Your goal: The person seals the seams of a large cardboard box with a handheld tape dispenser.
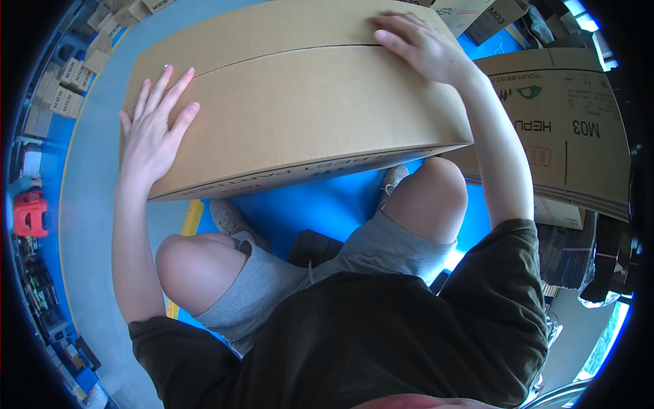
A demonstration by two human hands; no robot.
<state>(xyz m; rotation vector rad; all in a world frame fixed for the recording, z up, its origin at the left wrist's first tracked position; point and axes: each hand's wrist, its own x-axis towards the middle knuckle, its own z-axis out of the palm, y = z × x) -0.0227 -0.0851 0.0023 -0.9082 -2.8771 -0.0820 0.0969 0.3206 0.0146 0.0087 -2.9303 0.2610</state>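
A large brown cardboard box point(300, 102) lies in front of my knees, its long seam running across the top face from left to right. The two flaps meet along that seam, with a thin dark gap between them. My left hand point(155, 133) rests flat on the box's left end, fingers spread. At the far right of the top face lies my right hand point(424, 49), its fingers stretched across the seam and its thumb apart. Neither hand holds anything. Dark print shows on the box's near side, which is mostly turned away from view.
Flattened cartons point(579, 129) stand stacked at the right, close to my right arm. More boxes point(490, 20) are behind them. Small brown boxes point(71, 78) line the far left, near a red plastic object point(30, 213). Yellow tape point(193, 218) marks the blue floor point(306, 211).
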